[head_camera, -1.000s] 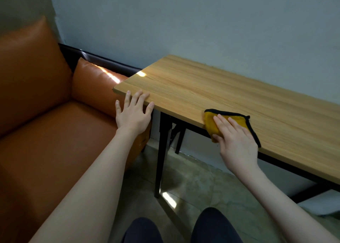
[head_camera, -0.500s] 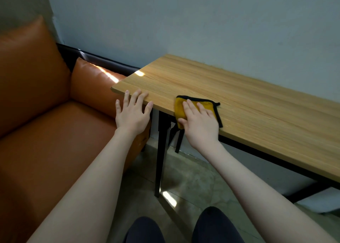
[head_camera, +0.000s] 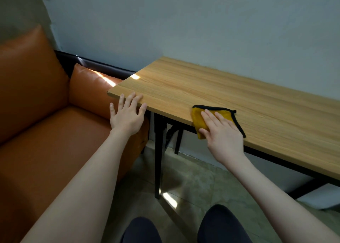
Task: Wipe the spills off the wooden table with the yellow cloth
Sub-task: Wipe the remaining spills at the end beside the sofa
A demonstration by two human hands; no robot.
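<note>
Right hand (head_camera: 223, 134) lies flat on the yellow cloth (head_camera: 211, 116), grip spread, fingers straight and pressing down, thumb alongside the cloth's hanging left corner; nothing pinched. Half a second ago this hand and cloth sat further left along the front edge, close to the left hand; now they have swung back right, to about where they were a second ago. So: one full back-and-forth stroke along the front edge, which I read as wiping under way, mid-pass. The cloth straddles the tabletop's (head_camera: 257, 103) front edge, black-trimmed part flat on the wood, a yellow corner drooping over the lip. No spill shows on the wood from this view; too faint to tell, or already lifted. Right wrist is below the edge, forearm rising from lower right. Left hand (head_camera: 127, 114) has not shifted: grip spread, fingertips resting on the front edge near the tabletop's left corner, palm off the wood, apparently steadying. Left of the tabletop, an orange sofa (head_camera: 36, 114); behind it, a pale wall.
</note>
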